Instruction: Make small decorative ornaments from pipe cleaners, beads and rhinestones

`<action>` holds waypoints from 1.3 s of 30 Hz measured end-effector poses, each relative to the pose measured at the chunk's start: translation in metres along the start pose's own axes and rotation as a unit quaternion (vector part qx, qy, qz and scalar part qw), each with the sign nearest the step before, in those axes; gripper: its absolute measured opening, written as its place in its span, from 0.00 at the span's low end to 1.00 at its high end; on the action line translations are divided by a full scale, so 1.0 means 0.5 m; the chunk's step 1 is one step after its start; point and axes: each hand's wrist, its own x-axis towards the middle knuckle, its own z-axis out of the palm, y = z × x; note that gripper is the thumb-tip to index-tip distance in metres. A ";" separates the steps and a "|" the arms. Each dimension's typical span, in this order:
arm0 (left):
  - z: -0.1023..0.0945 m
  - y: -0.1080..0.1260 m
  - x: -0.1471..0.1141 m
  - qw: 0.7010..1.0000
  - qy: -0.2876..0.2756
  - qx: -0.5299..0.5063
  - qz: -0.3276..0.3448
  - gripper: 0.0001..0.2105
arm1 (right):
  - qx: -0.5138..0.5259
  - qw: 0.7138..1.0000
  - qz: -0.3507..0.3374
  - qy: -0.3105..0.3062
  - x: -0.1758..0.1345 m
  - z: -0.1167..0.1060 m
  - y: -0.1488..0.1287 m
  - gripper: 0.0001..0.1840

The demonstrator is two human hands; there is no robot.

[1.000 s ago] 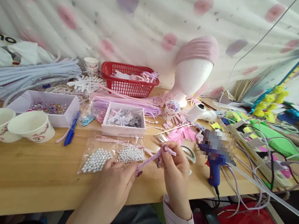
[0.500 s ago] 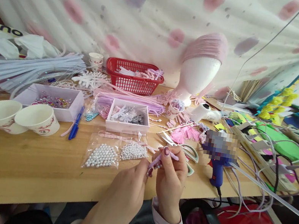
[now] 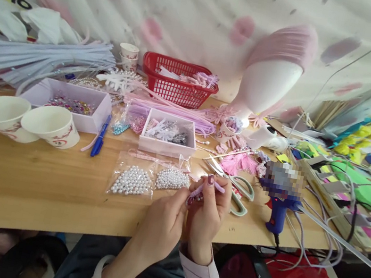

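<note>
Over the table's front edge, my left hand (image 3: 164,219) and my right hand (image 3: 208,217) meet, both closed on a short lilac pipe cleaner (image 3: 197,191). One end of it sticks out past my right thumb. The left fingertips are largely hidden behind the hands. Just beyond lie two bags of white pearl beads (image 3: 132,181). Scissors (image 3: 243,187) with pale green handles rest right beside my right hand. A blue glue gun (image 3: 277,213), partly blurred out, stands farther right.
Two paper cups (image 3: 52,126), a blue pen (image 3: 100,138) and a box of gems (image 3: 104,112) are at left. Behind are a box of small parts (image 3: 166,147), a red basket (image 3: 179,92) and a white foam head (image 3: 264,88). Cables (image 3: 323,252) run at right.
The view has tilted down and shifted, so the table things appear higher in it. Both hands stay together on the pipe cleaner, drawn slightly closer to each other.
</note>
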 end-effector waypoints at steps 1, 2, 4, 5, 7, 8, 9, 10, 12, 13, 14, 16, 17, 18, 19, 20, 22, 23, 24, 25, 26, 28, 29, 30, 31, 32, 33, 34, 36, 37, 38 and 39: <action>0.000 0.001 0.000 1.000 -0.001 -0.011 0.000 0.11 | -0.010 1.000 -0.004 0.012 -0.003 0.004 0.000 0.10; 0.000 0.003 -0.001 1.000 -0.001 -0.023 0.001 0.11 | -0.020 1.000 -0.008 0.022 -0.005 0.007 -0.001 0.10; 0.001 0.005 -0.001 0.999 0.003 -0.041 0.000 0.11 | -0.037 0.999 -0.020 0.029 -0.008 0.013 -0.003 0.11; 0.001 0.006 -0.001 0.999 0.006 -0.045 -0.002 0.11 | -0.044 0.998 -0.030 0.028 -0.009 0.015 -0.003 0.11; 0.000 0.006 -0.001 0.999 0.010 -0.040 -0.006 0.10 | -0.066 0.996 -0.057 0.022 -0.010 0.017 -0.003 0.10; 0.000 0.007 0.000 0.999 0.011 -0.035 -0.008 0.11 | -0.077 0.994 -0.072 0.017 -0.009 0.017 -0.002 0.09; -0.001 0.007 0.000 0.999 0.011 -0.033 -0.008 0.11 | -0.086 0.993 -0.084 0.011 -0.009 0.017 -0.001 0.08; -0.001 0.007 0.001 0.999 0.010 -0.033 -0.007 0.11 | -0.089 0.992 -0.091 0.005 -0.008 0.017 0.000 0.08; -0.002 0.006 0.002 0.999 0.011 -0.041 -0.004 0.10 | -0.085 0.992 -0.096 -0.004 -0.008 0.016 0.002 0.07; -0.003 0.006 0.002 0.999 0.014 -0.047 -0.003 0.11 | -0.084 0.992 -0.097 -0.005 -0.008 0.016 0.003 0.07; -0.003 0.005 0.002 0.999 0.016 -0.052 -0.003 0.10 | -0.086 0.991 -0.100 -0.005 -0.009 0.016 0.004 0.07; -0.002 0.001 0.001 0.998 0.020 -0.058 -0.004 0.10 | -0.095 0.990 -0.107 -0.007 -0.012 0.018 0.005 0.07; -0.001 -0.001 0.000 0.998 0.023 -0.061 -0.003 0.10 | -0.099 0.989 -0.109 -0.011 -0.013 0.019 0.005 0.06; 0.000 -0.002 -0.001 0.998 0.026 -0.063 0.000 0.10 | -0.101 0.988 -0.114 -0.013 -0.014 0.021 0.005 0.06; 0.001 -0.004 -0.002 0.997 0.029 -0.066 0.004 0.09 | -0.104 0.987 -0.124 -0.014 -0.015 0.023 0.004 0.06; 0.001 -0.004 -0.003 0.997 0.032 -0.070 0.010 0.09 | -0.108 0.984 -0.144 -0.012 -0.015 0.025 0.003 0.06; 0.000 -0.003 -0.005 0.996 0.034 -0.084 0.020 0.10 | -0.123 0.971 -0.203 -0.009 -0.015 0.029 0.000 0.05; -0.001 -0.001 -0.005 0.995 0.033 -0.095 0.025 0.10 | -0.131 0.963 -0.234 -0.015 -0.014 0.031 -0.002 0.04; -0.003 0.001 -0.006 0.993 0.032 -0.109 0.027 0.11 | -0.138 0.956 -0.257 -0.025 -0.013 0.032 -0.003 0.03; -0.006 0.005 -0.006 0.991 0.030 -0.125 0.028 0.11 | -0.146 0.951 -0.270 -0.035 -0.012 0.033 -0.005 0.03; -0.009 0.008 -0.006 0.989 0.027 -0.142 0.026 0.11 | -0.153 0.948 -0.275 -0.042 -0.011 0.034 -0.006 0.02; -0.015 0.014 -0.007 0.984 0.019 -0.177 0.019 0.12 | -0.166 0.946 -0.275 -0.043 -0.011 0.035 -0.010 0.03; -0.018 0.016 -0.008 0.981 0.014 -0.194 0.017 0.12 | -0.170 0.945 -0.276 -0.045 -0.012 0.035 -0.013 0.04; -0.020 0.018 -0.009 0.978 0.010 -0.208 0.019 0.13 | -0.171 0.943 -0.280 -0.052 -0.013 0.036 -0.015 0.04; -0.021 0.018 -0.010 0.976 0.011 -0.218 0.022 0.14 | -0.171 0.940 -0.287 -0.068 -0.015 0.036 -0.017 0.05; -0.021 0.018 -0.012 0.975 0.018 -0.222 0.025 0.14 | -0.172 0.936 -0.294 -0.088 -0.016 0.037 -0.018 0.05; -0.021 0.017 -0.013 0.974 0.028 -0.223 0.027 0.15 | -0.175 0.933 -0.297 -0.106 -0.018 0.037 -0.019 0.06; -0.020 0.015 -0.015 0.974 0.040 -0.220 0.027 0.15 | -0.179 0.932 -0.293 -0.118 -0.020 0.037 -0.019 0.06; -0.017 0.012 -0.016 0.976 0.059 -0.211 0.022 0.14 | -0.183 0.937 -0.271 -0.119 -0.023 0.036 -0.016 0.06; -0.015 0.010 -0.017 0.976 0.062 -0.206 0.023 0.14 | -0.179 0.943 -0.256 -0.113 -0.024 0.036 -0.014 0.06; -0.014 0.008 -0.017 0.978 0.063 -0.198 0.025 0.13 | -0.171 0.949 -0.244 -0.106 -0.025 0.037 -0.012 0.06; -0.013 0.007 -0.017 0.980 0.067 -0.188 0.028 0.12 | -0.161 0.952 -0.238 -0.103 -0.026 0.037 -0.010 0.05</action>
